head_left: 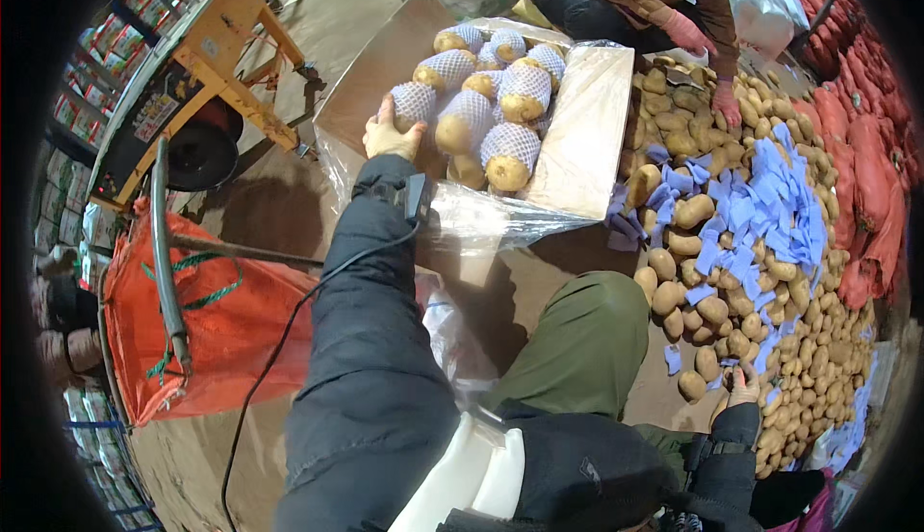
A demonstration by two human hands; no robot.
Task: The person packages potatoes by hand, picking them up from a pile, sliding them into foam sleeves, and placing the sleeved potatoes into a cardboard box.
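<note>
In a cardboard box [595, 128] with a clear plastic liner lie several potatoes in white foam net sleeves. My left hand [392, 131] is inside the box at its left, its fingers on a sleeved potato [413, 103]. At the lower right, my right hand [743, 386] is at the edge of a large heap of loose potatoes [812, 348]; whether it grips anything cannot be told. Flat bluish foam net sleeves [772, 193] lie scattered over the heap. Its fingertips are near one potato [738, 343].
A co-worker in a brown jacket and pink gloves [725, 103] crouches beyond the box, touching the heap. Red mesh sacks [866, 171] line the right. An orange-red bag [216, 323] on a metal frame and a yellow-framed table [216, 63] stand left. A cable runs along my left arm.
</note>
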